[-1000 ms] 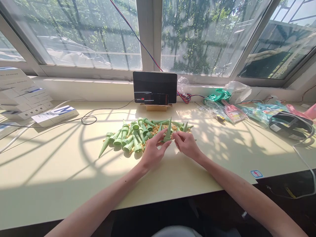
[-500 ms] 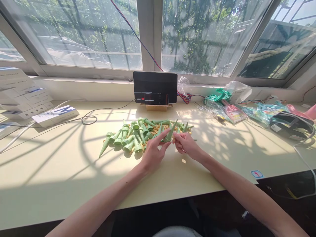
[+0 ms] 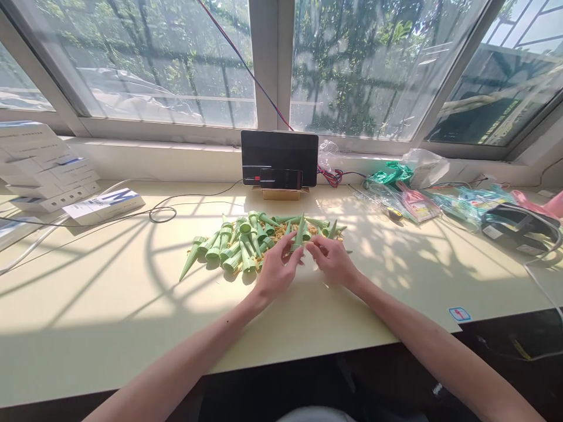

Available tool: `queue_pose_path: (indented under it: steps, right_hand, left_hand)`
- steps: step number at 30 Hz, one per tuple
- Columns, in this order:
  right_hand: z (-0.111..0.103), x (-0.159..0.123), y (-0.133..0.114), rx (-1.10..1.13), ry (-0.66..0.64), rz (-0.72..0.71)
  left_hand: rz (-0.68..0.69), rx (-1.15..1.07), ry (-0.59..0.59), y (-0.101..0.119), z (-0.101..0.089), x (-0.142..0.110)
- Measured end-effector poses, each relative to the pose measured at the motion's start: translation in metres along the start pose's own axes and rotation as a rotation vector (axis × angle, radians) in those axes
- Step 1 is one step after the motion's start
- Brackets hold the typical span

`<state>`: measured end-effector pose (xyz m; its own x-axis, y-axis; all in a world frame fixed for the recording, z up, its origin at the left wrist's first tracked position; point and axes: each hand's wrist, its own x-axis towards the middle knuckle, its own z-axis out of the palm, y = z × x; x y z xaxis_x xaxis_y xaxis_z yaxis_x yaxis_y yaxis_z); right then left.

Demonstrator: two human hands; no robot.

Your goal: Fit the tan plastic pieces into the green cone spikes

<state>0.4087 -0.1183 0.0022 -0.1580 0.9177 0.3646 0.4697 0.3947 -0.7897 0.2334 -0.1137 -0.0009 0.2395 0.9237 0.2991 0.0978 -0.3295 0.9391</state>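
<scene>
A green plastic cone-shaped spike (image 3: 298,233) stands nearly upright, tip up, with the fingers of my left hand (image 3: 278,267) closed round its lower end. My right hand (image 3: 335,262) is close on the other side, thumb and finger pinched together at the spike's base. Whatever small piece lies between those right fingertips is hidden now. Just beyond both hands lies a pile of similar green spikes (image 3: 247,253), several with their round open ends towards me. Small tan pieces (image 3: 275,233) are scattered among them.
A black tablet (image 3: 280,149) and a phone (image 3: 281,179) lean on a small cardboard stand behind the pile. White boxes (image 3: 48,170) are stacked at left, near a looping black cable (image 3: 162,214). Plastic-wrapped items (image 3: 417,202) and a black device (image 3: 514,228) lie at right.
The spike in my left hand has turned from leaning right to nearly upright. My right hand has moved in to its base, and the small tan piece at its fingertips no longer shows.
</scene>
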Motion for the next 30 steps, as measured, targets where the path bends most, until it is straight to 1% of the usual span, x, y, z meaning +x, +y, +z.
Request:
queue_pose_path:
  steps: [6, 10, 13, 16, 19, 24, 30]
  right_hand:
    - [0.0023, -0.0003, 0.0041, -0.047, 0.030, -0.051]
    - [0.0030, -0.0008, 0.0049, -0.036, 0.041, -0.050]
    - [0.0038, -0.0012, 0.0049, -0.015, 0.056, -0.034]
    - [0.0055, -0.0016, 0.0038, 0.058, 0.058, 0.029]
    - [0.0073, -0.0017, 0.0018, 0.179, 0.042, 0.133]
    - [0.0073, -0.0002, -0.0002, 0.406, -0.050, 0.273]
    - [0.0022, 0.0011, -0.0011, 0.543, -0.157, 0.391]
  left_hand:
    - [0.010, -0.021, -0.010, -0.0038, -0.0009, -0.0007]
    - [0.012, -0.012, -0.017, -0.0053, -0.0013, -0.0016]
    - [0.050, 0.042, -0.013, -0.0058, -0.0014, -0.0026]
    - [0.092, 0.093, -0.015, -0.0054, -0.0015, -0.0038]
    - [0.113, 0.129, -0.020, -0.0045, -0.0012, -0.0050]
    - [0.129, 0.184, -0.030, -0.0045, -0.0006, -0.0066]
    - [0.187, 0.228, -0.044, -0.0055, 0.0002, -0.0073]
